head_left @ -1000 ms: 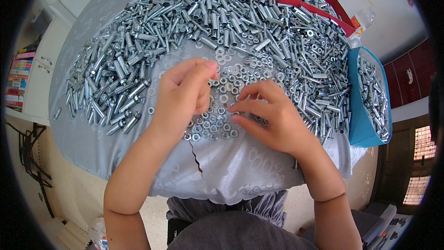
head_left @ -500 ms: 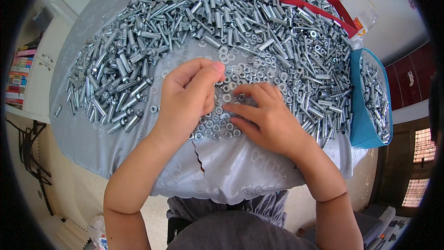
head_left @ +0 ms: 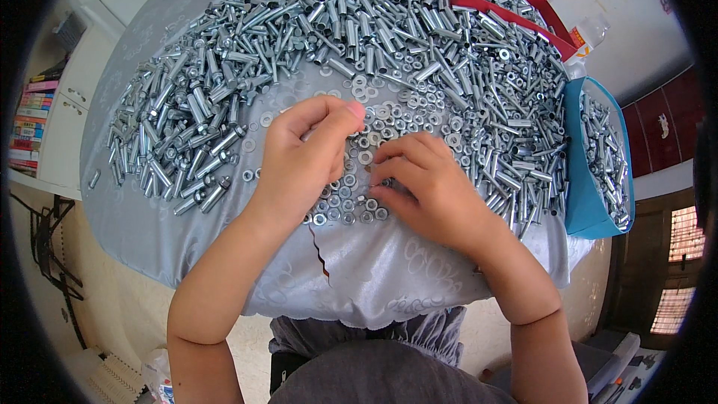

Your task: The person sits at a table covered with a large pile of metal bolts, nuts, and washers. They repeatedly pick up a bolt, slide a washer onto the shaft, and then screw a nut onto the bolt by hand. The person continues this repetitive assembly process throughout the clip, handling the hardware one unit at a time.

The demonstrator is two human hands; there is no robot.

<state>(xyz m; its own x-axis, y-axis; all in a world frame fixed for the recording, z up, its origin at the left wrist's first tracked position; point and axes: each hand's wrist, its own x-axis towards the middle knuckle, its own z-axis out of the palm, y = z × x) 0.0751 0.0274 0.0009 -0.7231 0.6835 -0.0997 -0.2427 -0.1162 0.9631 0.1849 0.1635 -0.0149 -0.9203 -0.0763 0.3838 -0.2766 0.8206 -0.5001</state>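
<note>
Above the middle of the table my left hand [head_left: 307,142] is closed, its thumb pressed over the curled fingers. Whatever those fingers hold is hidden. My right hand [head_left: 426,187] is beside it, palm down over loose hex nuts [head_left: 348,205], with thumb and fingertips drawn together. I cannot make out what lies between them. One nut [head_left: 362,200] is right by the thumb tip. Flat washers [head_left: 361,88] lie scattered beyond both hands. To the left is a heap of assembled sleeve anchor bolts [head_left: 198,97].
Metal sleeves and bolts [head_left: 351,15] are heaped along the far side, with more bolts and nuts [head_left: 516,120] at the right. A red box [head_left: 508,9] and a blue container [head_left: 580,179], both full of metal parts, stand at the right edge. The grey tablecloth [head_left: 374,284] has a tear [head_left: 321,258] near me.
The fingers of my right hand have drawn together from a spread pose, over the same nuts. My left hand stays closed, almost in the same place.
</note>
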